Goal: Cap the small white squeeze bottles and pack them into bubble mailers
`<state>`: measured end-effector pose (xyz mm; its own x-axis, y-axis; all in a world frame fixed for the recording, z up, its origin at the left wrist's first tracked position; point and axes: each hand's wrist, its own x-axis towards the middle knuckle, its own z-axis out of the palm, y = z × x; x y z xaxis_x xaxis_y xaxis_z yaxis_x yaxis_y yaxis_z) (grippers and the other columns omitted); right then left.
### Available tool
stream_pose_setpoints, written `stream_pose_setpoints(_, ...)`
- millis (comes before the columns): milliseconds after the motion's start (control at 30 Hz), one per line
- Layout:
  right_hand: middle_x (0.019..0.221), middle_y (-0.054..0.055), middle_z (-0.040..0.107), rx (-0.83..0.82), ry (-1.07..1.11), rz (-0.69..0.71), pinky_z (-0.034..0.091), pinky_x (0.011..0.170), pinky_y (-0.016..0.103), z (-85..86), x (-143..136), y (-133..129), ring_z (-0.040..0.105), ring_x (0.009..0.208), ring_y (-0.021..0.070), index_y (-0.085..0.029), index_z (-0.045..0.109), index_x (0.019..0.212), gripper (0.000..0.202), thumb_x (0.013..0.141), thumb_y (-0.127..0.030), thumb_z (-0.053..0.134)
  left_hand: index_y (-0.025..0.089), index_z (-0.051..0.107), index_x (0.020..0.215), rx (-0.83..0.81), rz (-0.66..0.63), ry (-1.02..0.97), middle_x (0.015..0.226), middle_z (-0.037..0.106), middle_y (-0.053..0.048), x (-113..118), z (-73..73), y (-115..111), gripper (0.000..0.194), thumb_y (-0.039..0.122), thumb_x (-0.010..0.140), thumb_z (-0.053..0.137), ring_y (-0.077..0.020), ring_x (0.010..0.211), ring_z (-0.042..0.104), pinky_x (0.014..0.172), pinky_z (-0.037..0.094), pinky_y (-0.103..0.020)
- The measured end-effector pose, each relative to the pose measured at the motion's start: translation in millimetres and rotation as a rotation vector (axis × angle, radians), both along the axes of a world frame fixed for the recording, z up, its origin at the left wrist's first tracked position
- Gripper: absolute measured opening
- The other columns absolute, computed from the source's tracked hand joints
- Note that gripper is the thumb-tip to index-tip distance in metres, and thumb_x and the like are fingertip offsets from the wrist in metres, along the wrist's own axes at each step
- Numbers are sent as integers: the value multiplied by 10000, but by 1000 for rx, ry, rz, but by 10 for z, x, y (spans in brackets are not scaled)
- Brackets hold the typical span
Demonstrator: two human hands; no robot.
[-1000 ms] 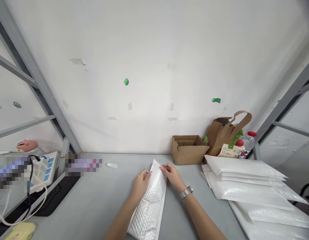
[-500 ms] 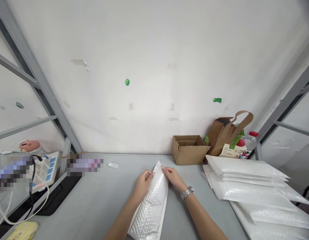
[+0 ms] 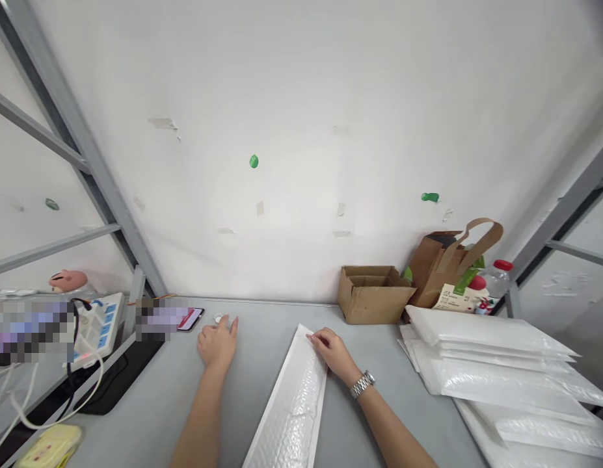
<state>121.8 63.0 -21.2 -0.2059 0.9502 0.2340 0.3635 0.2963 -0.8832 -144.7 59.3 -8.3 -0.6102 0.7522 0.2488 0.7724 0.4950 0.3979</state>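
A white bubble mailer (image 3: 294, 409) lies lengthwise in front of me on the grey table, its far end narrow. My right hand (image 3: 333, 354), with a metal watch on the wrist, pinches the mailer's far right edge between thumb and fingers. Off to the left, my left hand (image 3: 218, 341) is over the table with thumb and forefinger apart. Just beyond its fingertips is a small white tag-like piece (image 3: 218, 318), mostly covered by the hand.
White bubble mailers (image 3: 506, 364) are piled at the right. Behind them stand an open cardboard box (image 3: 376, 305), a brown paper bag (image 3: 428, 263) and a red-capped bottle (image 3: 499, 279). At left are a phone (image 3: 191, 318), a power strip (image 3: 103, 328) with cables and a yellow case (image 3: 50, 445).
My left hand has let go of the mailer and moved left to the small white piece. My right hand stays at the mailer's far edge.
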Motion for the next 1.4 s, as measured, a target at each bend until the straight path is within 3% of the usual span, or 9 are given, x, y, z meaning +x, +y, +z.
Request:
stream_pose_setpoints(167, 659, 25, 570, 68, -13, -10, 389, 641, 272, 21, 25, -5, 513, 658, 171, -185, 627, 643, 358, 801, -473, 485, 148, 625, 941, -5, -88, -38, 974, 556, -182, 70, -26, 2, 285, 306, 807, 429, -348, 976, 479, 785, 351, -405)
stream_pose_setpoints(367, 840, 76, 597, 164, 75, -159, 392, 771, 333, 114, 29, -122, 512, 824, 212, -201, 652, 834, 312, 827, -450, 464, 166, 511, 959, 71, -251, -240, 890, 593, -127, 212, 61, -67, 190, 167, 805, 398, -286, 942, 538, 802, 364, -398)
stream_pose_setpoints(533, 711, 43, 597, -111, 357, -139, 429, 606, 284, 129, -44, -167, 515, 635, 168, -178, 660, 986, 432, 747, -515, 532, 196, 414, 953, 107, -622, -564, 843, 662, -36, 778, 94, -155, 184, 283, 802, 473, -155, 802, 616, 704, 444, -252)
stream_pose_setpoints(667, 550, 8, 544, -204, 439, -102, 400, 516, 254, 85, -93, -160, 468, 526, 136, -156, 707, 848, 435, 697, -539, 564, 189, 458, 948, 49, -830, -693, 796, 682, -21, 1147, 85, -262, 216, 270, 762, 529, -138, 741, 623, 644, 445, -225)
stream_pose_setpoints(733, 545, 10, 544, -185, 443, -141, 399, 518, 252, 63, -81, -154, 466, 529, 135, -159, 711, 804, 414, 711, -531, 556, 194, 501, 924, 31, -828, -681, 815, 676, -26, 1164, 90, -291, 215, 319, 752, 540, -146, 746, 615, 645, 437, -233)
stream_pose_setpoints(833, 634, 34, 586, -148, 445, -247, 415, 565, 269, 20, -12, -120, 488, 581, 151, -161, 704, 803, 405, 720, -526, 550, 193, 532, 856, 13, -684, -567, 869, 646, -64, 1048, 110, -301, 255, 426, 782, 456, -186, 793, 588, 674, 409, -278)
stream_pose_setpoints(967, 866, 76, 611, -74, 423, -363, 426, 733, 317, -40, 113, -41, 524, 836, 217, -179, 696, 831, 397, 698, -530, 569, 190, 520, 644, -78, -527, -406, 795, 616, -117, 921, 124, -305, 345, 491, 772, 411, -268, 836, 554, 669, 361, -325)
stream_pose_setpoints(1200, 695, 52, 637, -76, 365, -303, 438, 691, 320, -67, 83, -49, 553, 688, 198, -176, 701, 736, 350, 688, -505, 594, 204, 477, 521, -210, -607, -432, 542, 560, -33, 988, 70, -314, 313, 401, 763, 462, -195, 582, 533, 540, 296, -262)
stream_pose_setpoints(1400, 620, 31, 622, -125, 374, -284, 448, 614, 297, -89, 17, -54, 564, 613, 182, -171, 631, 778, 375, 683, -530, 582, 194, 528, 577, -90, -732, -562, 602, 548, -2, 1021, 42, -263, 241, 335, 757, 452, -158, 617, 516, 589, 352, -237)
